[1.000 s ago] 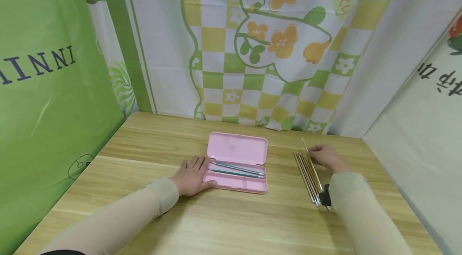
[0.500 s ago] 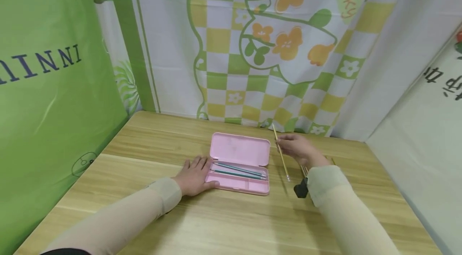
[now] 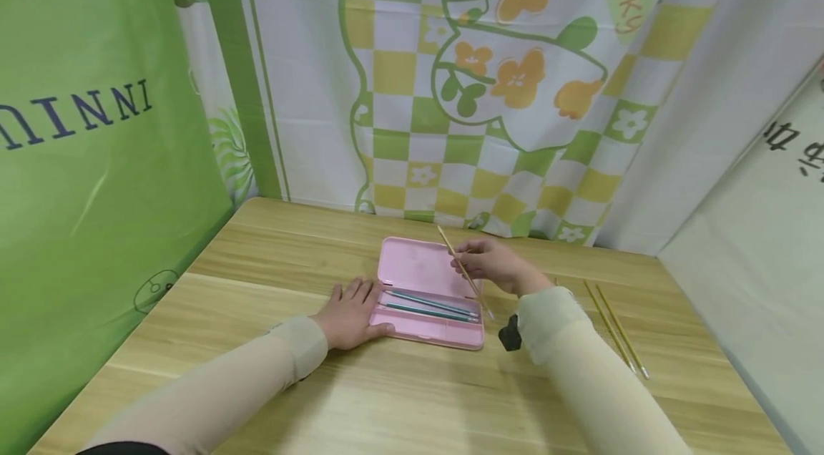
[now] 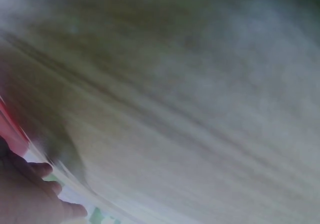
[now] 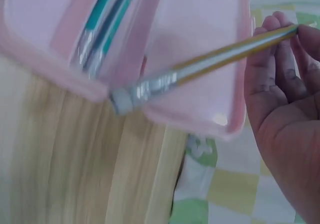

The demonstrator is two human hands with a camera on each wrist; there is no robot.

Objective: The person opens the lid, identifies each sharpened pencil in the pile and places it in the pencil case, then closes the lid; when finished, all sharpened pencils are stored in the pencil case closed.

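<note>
- Your right hand (image 3: 489,265) has a narrow grip, thumb and fingertips pinched on one yellow pencil (image 5: 205,63); you hold it up over the right end of the pink case (image 3: 408,327).
- That pencil is slim and straight, its yellow barrel carrying a pale shine along its length; a silvery band and a whitish end finish it, slightly blurred in the right wrist view.
- You have it slanted: the whitish end is toward the desk's front edge and right side, the other end toward the back edge.
- Your left hand (image 3: 347,317) lies flat on the desk (image 3: 290,240) at the case's left end, fingers spread; its grip is wide and has hold of nothing, with the thumb at the case's front left corner.
- The case sits between the desk's left and right edges, its lid (image 3: 412,262) folded back toward the back edge.
- Inside, two green pencils (image 3: 425,311) lie in the long rear compartment, their silvery ends toward the desk's right edge.
- To the right of your forearm, two more yellow pencils (image 3: 621,331) lie side by side, near the desk's right edge; your sleeve (image 3: 556,323) partly hides what lies beside them.
</note>
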